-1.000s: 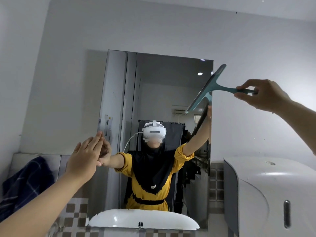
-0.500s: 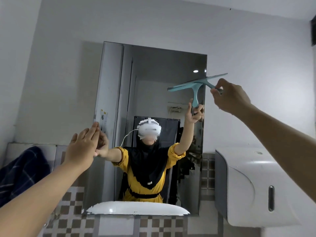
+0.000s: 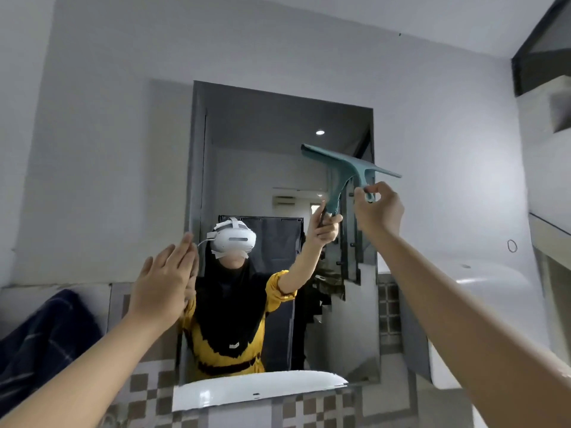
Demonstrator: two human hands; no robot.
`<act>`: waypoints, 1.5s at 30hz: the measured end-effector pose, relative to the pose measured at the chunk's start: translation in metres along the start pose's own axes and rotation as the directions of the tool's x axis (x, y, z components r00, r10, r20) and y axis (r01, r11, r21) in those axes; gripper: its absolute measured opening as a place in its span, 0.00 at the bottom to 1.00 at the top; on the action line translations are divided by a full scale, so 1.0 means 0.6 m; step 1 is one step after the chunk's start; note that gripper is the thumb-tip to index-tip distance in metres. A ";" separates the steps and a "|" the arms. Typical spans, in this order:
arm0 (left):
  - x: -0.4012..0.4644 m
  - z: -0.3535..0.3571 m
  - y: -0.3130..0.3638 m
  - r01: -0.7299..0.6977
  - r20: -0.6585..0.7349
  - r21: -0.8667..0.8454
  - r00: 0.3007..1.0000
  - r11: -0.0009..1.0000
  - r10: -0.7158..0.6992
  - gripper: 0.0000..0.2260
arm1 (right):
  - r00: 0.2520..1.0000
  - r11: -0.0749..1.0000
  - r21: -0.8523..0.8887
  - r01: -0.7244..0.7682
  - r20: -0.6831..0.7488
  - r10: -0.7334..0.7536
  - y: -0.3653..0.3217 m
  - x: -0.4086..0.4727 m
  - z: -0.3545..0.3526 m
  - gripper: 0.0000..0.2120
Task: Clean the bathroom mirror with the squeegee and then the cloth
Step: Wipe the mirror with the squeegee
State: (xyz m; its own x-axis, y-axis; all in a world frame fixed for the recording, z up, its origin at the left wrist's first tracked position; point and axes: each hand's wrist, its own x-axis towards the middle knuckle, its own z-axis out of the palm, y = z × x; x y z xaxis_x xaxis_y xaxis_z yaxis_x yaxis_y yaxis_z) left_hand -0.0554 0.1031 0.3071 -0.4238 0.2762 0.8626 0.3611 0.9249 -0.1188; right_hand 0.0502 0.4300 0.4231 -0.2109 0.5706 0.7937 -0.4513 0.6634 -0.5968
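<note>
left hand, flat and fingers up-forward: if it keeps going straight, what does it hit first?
Most likely the mirror at its left edge. The left hand has its fingertips nearly meeting their reflection there; nothing lies between, though the exact gap is unclear.

Squeegee (image 3: 346, 163) before mirror's (image 3: 262, 125) right side

the mirror (image 3: 247, 143) is a tall rectangle with no frame, fixed on the pale wall above the white sink rim. the squeegee (image 3: 346, 163) is teal, with a long flat blade and a short handle in a t shape. its blade lies against the glass in the upper right part of the mirror, tilted down to the right, and its right end passes over the mirror edge. the cloth (image 3: 40, 341) is dark blue with thin pale lines and hangs at the lower left, well apart from the mirror.
</note>
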 end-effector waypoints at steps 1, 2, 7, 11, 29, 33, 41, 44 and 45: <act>-0.002 0.002 -0.003 -0.008 0.006 -0.012 1.000 1.000 0.008 0.33 | 1.000 1.000 0.010 -0.018 -0.020 0.018 -0.003 -0.012 0.010 0.11; -0.002 0.005 -0.007 -0.020 0.008 -0.024 1.000 1.000 0.020 0.34 | 0.999 0.999 0.020 -0.029 -0.044 0.030 -0.006 -0.022 0.021 0.11; 0.000 0.006 -0.012 -0.048 -0.001 -0.039 0.999 0.998 0.048 0.41 | 0.989 0.988 0.098 -0.117 -0.083 0.125 -0.027 -0.058 0.069 0.04; -0.002 0.008 -0.021 -0.077 -0.004 -0.040 0.997 0.996 0.077 0.42 | 0.975 0.969 0.162 -0.187 -0.092 0.204 -0.063 -0.087 0.111 0.05; -0.026 0.008 -0.053 -0.125 0.031 -0.045 0.992 0.991 0.126 0.42 | 0.994 0.957 0.269 -0.106 0.057 0.094 -0.187 -0.245 0.242 0.06; -0.031 0.008 -0.055 -0.139 0.066 -0.049 0.988 0.989 0.142 0.43 | 0.997 0.968 0.243 -0.063 0.053 0.051 -0.186 -0.261 0.252 0.06; -0.034 0.021 -0.056 -0.144 0.023 0.000 0.989 0.990 0.144 0.47 | 0.979 0.986 0.004 0.166 0.122 -0.166 -0.113 -0.254 0.210 0.09; -0.034 0.019 -0.054 -0.132 0.034 -0.002 0.991 0.991 0.132 0.47 | 0.965 0.974 -0.058 0.221 0.157 -0.210 -0.093 -0.241 0.189 0.11; -0.034 0.018 -0.054 -0.126 0.037 0.000 0.991 0.992 0.126 0.47 | 0.962 0.970 -0.074 0.233 0.167 -0.218 -0.089 -0.237 0.182 0.12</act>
State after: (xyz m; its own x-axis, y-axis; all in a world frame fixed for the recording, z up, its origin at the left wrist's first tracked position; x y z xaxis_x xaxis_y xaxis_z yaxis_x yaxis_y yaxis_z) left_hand -0.0675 0.0705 0.2879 -0.4052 0.3996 0.8223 0.4114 0.8829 -0.2263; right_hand 0.0093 0.2606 0.3553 -0.2496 0.3231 0.9129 -0.4227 0.8118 -0.4029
